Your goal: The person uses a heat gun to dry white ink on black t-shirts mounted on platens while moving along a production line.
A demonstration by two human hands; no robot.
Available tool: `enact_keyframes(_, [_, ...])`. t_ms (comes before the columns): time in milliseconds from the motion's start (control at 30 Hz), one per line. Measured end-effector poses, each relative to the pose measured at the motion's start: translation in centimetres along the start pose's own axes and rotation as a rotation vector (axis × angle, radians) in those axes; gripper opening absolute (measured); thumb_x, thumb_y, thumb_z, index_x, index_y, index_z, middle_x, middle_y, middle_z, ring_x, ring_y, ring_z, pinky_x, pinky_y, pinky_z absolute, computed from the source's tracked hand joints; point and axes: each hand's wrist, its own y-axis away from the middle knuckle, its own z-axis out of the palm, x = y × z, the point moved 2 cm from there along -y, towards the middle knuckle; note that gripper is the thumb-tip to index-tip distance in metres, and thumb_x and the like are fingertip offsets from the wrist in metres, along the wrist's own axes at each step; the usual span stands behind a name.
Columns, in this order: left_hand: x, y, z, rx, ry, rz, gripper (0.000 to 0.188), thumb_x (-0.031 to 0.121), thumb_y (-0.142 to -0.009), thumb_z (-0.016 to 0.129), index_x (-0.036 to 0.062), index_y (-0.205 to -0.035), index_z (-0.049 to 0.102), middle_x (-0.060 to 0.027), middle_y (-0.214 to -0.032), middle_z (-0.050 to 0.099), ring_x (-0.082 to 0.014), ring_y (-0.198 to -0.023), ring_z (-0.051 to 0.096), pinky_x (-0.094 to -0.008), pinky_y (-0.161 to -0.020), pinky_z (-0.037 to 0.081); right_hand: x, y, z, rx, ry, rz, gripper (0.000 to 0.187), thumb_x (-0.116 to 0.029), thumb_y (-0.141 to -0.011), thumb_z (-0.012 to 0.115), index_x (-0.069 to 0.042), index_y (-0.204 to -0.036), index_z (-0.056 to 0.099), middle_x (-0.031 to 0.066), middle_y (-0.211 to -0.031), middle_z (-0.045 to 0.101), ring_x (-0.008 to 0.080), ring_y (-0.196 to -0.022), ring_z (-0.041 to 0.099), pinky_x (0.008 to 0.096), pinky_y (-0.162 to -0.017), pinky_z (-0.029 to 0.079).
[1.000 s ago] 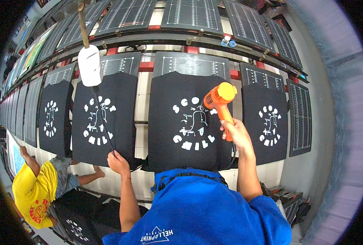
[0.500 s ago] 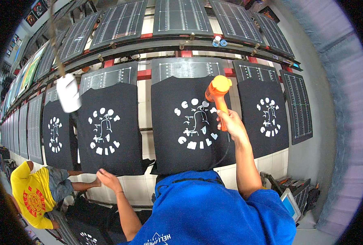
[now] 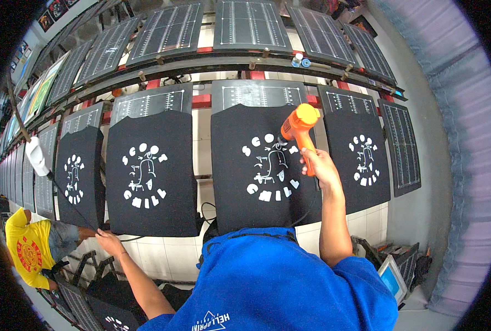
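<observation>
My right hand [image 3: 324, 168] is wrapped round the handle of an orange heat gun [image 3: 300, 121]. Its nozzle points at the white print on a black T-shirt [image 3: 231, 160] stretched over a dark board. Out to the left, my left hand [image 3: 110, 243] is closed on a thin black power cord [image 3: 75, 206], below the lower edge of another printed black T-shirt [image 3: 121, 212]. The cord runs up to a white hanging socket [image 3: 36, 156] at the far left.
Dark printing boards [image 3: 251, 25] with white markings line the racks ahead. More printed shirts lie to the left and at the right [image 3: 342, 187]. A person in a yellow shirt [image 3: 30, 251] is at the lower left. A small bottle [image 3: 296, 59] stands on the middle rail.
My left hand has moved left and a little down. The hanging socket has swung left and down. My right hand and the heat gun have shifted slightly right in the view.
</observation>
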Motion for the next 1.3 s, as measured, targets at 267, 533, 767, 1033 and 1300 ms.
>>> enact_keyframes(267, [-0.1,3.3,4.5,-0.089,0.128,-0.198,0.045,0.031,-0.102,0.034,-0.0072,-0.116,0.054,-0.0304,-0.111,0.059,-0.0469,-0.100,0.056,-0.0493,-0.085,0.043,0.1,0.9,0.1,0.005,-0.016,0.017,0.029,-0.028,-0.091,0.062,-0.001,-0.097,0.059,0.0016,-0.071,0.055,0.0089,-0.051,0.053,0.0222,-0.047,0.044])
enact_keyframes(533, [1.0,4.8,7.8,0.051,0.201,-0.216,0.043,0.020,-0.099,0.038,-0.0080,-0.131,0.044,-0.0282,-0.127,0.052,-0.0436,-0.117,0.049,-0.0467,-0.102,0.037,0.4,1.8,-0.2,0.014,0.028,0.020,0.026,-0.026,-0.090,0.063,-0.001,-0.095,0.059,0.0019,-0.071,0.056,0.0088,-0.051,0.053,0.0223,-0.047,0.043])
enact_keyframes(767, [2.7,5.5,7.7,0.049,0.175,-0.264,0.047,0.025,-0.097,0.042,-0.0068,-0.131,0.046,-0.0265,-0.130,0.050,-0.0410,-0.121,0.046,-0.0463,-0.104,0.034,0.3,3.7,0.4,-0.018,0.023,0.073,0.023,-0.024,-0.091,0.061,-0.002,-0.095,0.059,0.0010,-0.072,0.057,0.0083,-0.051,0.053,0.0224,-0.048,0.045])
enact_keyframes(1033, [2.4,5.5,7.8,0.061,0.147,-0.282,0.049,0.030,-0.097,0.042,-0.0049,-0.132,0.045,-0.0273,-0.128,0.052,-0.0418,-0.119,0.048,-0.0474,-0.102,0.036,0.6,2.5,2.6,-0.112,0.017,0.051,0.028,-0.026,-0.091,0.063,-0.001,-0.101,0.058,0.0008,-0.072,0.056,0.0075,-0.051,0.053,0.0207,-0.047,0.043])
enact_keyframes(1300, [4.0,5.8,6.7,0.015,0.176,-0.310,0.049,0.026,-0.098,0.041,-0.0083,-0.132,0.044,-0.0263,-0.134,0.048,-0.0396,-0.125,0.044,-0.0455,-0.106,0.033,0.0,2.3,2.8,-0.155,0.034,0.073,0.032,-0.025,-0.090,0.061,0.003,-0.105,0.059,0.0020,-0.073,0.057,0.0087,-0.052,0.053,0.0225,-0.052,0.045])
